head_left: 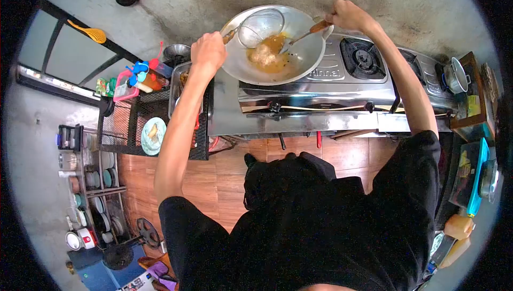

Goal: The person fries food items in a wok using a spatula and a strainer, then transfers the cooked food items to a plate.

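Observation:
A large metal wok [307, 61] sits on the left part of the silver gas stove [344, 88]. Yellowish oil [275, 65] lies in its bottom, with a pale lump of food [265, 56] in it. My left hand [208, 50] is closed round the handle of a round wire strainer [262, 27], whose hoop is over the wok's upper left part. My right hand [347, 15] grips the wooden handle of a metal spatula [302, 39]. The spatula's blade reaches into the oil, beside the pale food.
Left of the stove, a black mesh rack [144, 112] holds a metal tray [176, 85], a plate with food [153, 136] and a pink basket [126, 87]. Right of the wok is a bare burner [363, 58]; a small pot [457, 77] stands at the far right.

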{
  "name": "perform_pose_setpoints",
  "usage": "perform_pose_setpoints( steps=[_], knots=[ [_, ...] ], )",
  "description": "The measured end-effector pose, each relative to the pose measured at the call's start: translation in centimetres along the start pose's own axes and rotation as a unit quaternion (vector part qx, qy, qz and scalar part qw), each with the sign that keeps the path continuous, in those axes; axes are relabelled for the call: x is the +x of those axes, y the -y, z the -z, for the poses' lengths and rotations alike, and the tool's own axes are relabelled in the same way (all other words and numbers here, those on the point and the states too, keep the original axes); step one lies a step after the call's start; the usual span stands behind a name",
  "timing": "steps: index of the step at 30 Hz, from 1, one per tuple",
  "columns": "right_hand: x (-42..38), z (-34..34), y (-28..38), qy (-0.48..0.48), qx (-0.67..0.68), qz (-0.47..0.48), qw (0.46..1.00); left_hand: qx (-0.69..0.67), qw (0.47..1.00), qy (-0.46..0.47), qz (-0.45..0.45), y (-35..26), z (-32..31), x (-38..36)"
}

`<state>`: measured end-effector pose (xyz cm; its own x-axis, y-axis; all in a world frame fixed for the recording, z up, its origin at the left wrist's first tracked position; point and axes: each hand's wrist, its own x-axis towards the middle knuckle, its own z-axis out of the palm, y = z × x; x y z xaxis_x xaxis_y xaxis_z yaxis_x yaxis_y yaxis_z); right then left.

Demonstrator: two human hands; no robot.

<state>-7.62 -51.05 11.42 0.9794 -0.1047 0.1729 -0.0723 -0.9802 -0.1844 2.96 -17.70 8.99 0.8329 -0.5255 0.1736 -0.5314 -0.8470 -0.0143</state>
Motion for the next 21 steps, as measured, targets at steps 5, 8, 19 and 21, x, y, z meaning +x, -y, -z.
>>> perform_pose_setpoints(
  steps=[5, 8, 19, 21],
  knots=[
    [-0.6, 0.1, -0.5, -0.018, 0.022, 0.013, 1.0, -0.04, 0.999, 0.033, 0.001, 0.8, 0.1, 0.4],
    [-0.7, 1.2, -0.1, 0.004, -0.009, 0.011, 1.0, -0.048, 0.998, 0.044, 0.012, 1.3, -0.3, 0.6],
    [-2.3, 3.5, 0.0, -0.067, -0.03, 0.036, 0.997, -0.054, 0.996, 0.054, 0.043, 1.3, -1.3, 1.4],
    [-2.8, 3.1, -0.4, -0.098, -0.061, 0.052, 0.992, -0.033, 0.999, 0.02, 0.037, 0.7, -1.0, 1.4]
  ],
)
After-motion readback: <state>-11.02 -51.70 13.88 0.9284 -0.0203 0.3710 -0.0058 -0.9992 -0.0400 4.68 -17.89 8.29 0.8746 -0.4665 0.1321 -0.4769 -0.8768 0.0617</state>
